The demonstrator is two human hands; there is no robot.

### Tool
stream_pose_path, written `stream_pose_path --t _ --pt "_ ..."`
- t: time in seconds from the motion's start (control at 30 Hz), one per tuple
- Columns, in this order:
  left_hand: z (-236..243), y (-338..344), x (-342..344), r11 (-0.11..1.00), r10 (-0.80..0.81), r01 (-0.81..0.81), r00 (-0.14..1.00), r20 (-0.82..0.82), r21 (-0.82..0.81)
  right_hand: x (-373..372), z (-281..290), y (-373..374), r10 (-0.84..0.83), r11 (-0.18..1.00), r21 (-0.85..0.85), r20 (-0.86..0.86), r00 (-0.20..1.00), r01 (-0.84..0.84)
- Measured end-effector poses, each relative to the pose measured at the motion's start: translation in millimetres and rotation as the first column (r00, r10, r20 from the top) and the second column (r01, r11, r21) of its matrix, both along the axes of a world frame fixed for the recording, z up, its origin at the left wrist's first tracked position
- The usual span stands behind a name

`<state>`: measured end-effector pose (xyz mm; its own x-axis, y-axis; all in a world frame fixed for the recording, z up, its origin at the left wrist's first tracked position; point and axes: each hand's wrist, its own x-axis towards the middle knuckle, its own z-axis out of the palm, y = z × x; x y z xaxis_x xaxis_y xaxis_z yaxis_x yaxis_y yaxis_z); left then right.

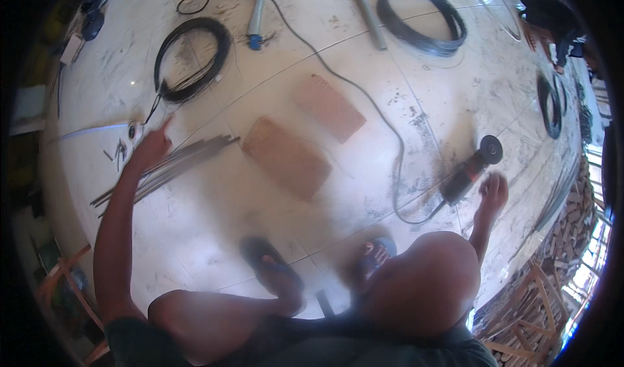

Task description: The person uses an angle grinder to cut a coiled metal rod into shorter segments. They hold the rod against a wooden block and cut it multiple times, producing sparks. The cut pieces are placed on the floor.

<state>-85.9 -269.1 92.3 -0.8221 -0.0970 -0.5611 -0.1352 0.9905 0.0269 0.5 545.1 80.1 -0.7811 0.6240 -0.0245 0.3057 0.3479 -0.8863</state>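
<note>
Left hand (153, 146) open by metal rods (188, 156), right hand (495, 193) curled beside grinder (460, 183), grip unclear; slack cord (402, 149) could snag a foot (377, 252).

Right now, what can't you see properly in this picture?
In the head view:
Right foot: heel hidden by the right knee.
Grey pipe: far end cut off by top edge.
Thin rods: partly covered by the left forearm.
Small bits near the left hand: too tiny to name.

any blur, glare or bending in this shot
Head view: fisheye curves the floor joints, with black corners; a pale haze softens the nearer brick; bright light blows out beyond the wood pile at right; the angle grinder reads fairly clearly.
</note>
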Motion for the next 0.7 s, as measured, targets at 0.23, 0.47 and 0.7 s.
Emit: stream_pose_path --t 0.23,0.47,0.7 --pt "-12.8 114.6 85.5 0.886 -0.341 0.217 0.903 0.26 0.409 -281.7 20.3 -77.0 0.572 0.494 0.596 0.327 0.753 -0.634" --pt "-19.8 103.0 115.0 0.87 -0.11 -0.001 0.975 0.195 0.493 -425.5 -44.6 -117.9 0.365 0.394 0.635 0.555 0.747 -0.664" --pt "-8.0 39.8 184.8 0.946 0.186 -0.259 0.925 0.332 0.193 -408.4 -78.7 -156.5 0.362 0.358 0.458 0.735 0.573 -0.814"
